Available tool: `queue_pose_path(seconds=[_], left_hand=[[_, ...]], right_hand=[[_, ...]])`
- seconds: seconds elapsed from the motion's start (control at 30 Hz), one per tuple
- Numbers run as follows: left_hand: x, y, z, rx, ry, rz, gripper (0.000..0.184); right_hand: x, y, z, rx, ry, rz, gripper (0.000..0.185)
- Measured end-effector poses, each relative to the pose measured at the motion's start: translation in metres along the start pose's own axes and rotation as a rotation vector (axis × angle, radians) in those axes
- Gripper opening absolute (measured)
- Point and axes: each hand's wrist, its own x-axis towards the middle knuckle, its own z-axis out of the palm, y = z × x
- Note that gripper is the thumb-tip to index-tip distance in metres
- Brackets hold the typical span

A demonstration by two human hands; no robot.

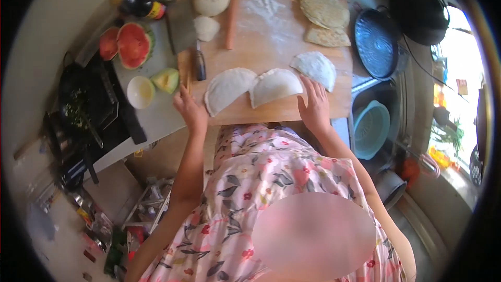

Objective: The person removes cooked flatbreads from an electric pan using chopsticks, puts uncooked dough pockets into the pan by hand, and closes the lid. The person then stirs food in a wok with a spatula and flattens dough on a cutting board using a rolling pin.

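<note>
Three folded half-moon dough pieces lie on the wooden board [271, 114]: a left one [229, 90], a middle one [275, 86] and a right one [316, 69]. My left hand [190, 108] is at the board's left edge, beside wooden sticks [187, 75], its fingers bent; what they hold, if anything, is hidden. Flat on the board near its front right, between the middle and right dough pieces, my right hand [314, 103] has its fingers stretched out and holds nothing.
Behind are a rolling pin [233, 15], dough balls [211, 0], a cleaver [182, 26] and flatbreads [324, 9]. Watermelon [134, 45] and a white bowl [140, 92] stand left. A blue pan [376, 44] and a basin [371, 129] in the sink are right.
</note>
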Motion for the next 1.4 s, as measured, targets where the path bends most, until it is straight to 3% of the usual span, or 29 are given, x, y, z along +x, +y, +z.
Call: queue_pose_path(seconds=[0.2,0.3,0.4,0.47,0.5,0.6,0.73,0.83,0.93,1.03,1.13,1.17,1.27,1.3,1.33,1.4], left_hand=[[0.002,-0.005,0.006,-0.022,0.042,0.092,0.059],[0.001,0.036,-0.017,0.022,0.182,0.092,0.055],[0.001,0.101,0.007,-0.416,-0.034,0.618,0.055],[0.004,0.186,0.017,-0.446,-0.425,0.592,0.052],[0.009,0.208,0.041,-0.445,-0.457,0.587,0.052],[0.019,0.248,0.092,-0.248,-0.524,0.484,0.059],[0.031,0.275,0.114,-0.005,-0.752,0.219,0.06],[0.041,0.275,0.113,-0.042,-0.929,0.22,0.05],[0.027,0.285,0.098,-0.025,-0.684,0.366,0.037],[-0.003,0.312,0.07,-0.157,-0.649,0.387,0.031],[-0.035,0.342,0.05,-0.204,-0.699,0.481,0.024],[-0.042,0.351,0.043,-0.267,-0.813,0.416,0.028],[-0.056,0.369,0.012,-0.249,-0.674,0.631,0.037],[-0.053,0.366,0.003,-0.249,-0.724,0.592,0.043],[-0.049,0.358,-0.003,-0.287,-0.739,0.547,0.042],[-0.036,0.333,-0.014,-0.366,-0.766,0.453,0.041]], right_hand=[[0.003,0.086,0.013,-0.015,0.357,0.539,0.057],[0.016,0.108,0.006,0.041,0.244,0.785,0.064],[0.016,0.121,0.007,0.165,0.238,0.902,0.062],[0.017,0.12,0.0,0.251,0.194,0.947,0.06],[0.012,0.121,0.006,0.327,0.272,0.962,0.052],[-0.005,0.115,0.013,0.277,0.476,0.68,0.047],[-0.023,0.103,0.023,0.194,0.477,0.44,0.06],[-0.026,0.09,0.022,0.088,0.425,0.319,0.074],[-0.02,0.087,0.028,0.174,0.39,0.286,0.084],[-0.008,0.081,0.035,0.263,0.459,0.325,0.086],[0.005,0.089,0.054,0.464,0.617,0.416,0.076],[0.01,0.092,0.055,0.466,0.717,0.406,0.058],[0.001,0.111,0.021,1.247,0.4,0.798,0.047],[-0.002,0.112,0.003,1.424,0.538,0.909,0.045],[-0.002,0.115,-0.013,1.627,0.737,0.883,0.041],[-0.005,0.136,-0.061,2.119,0.696,0.839,0.035]])
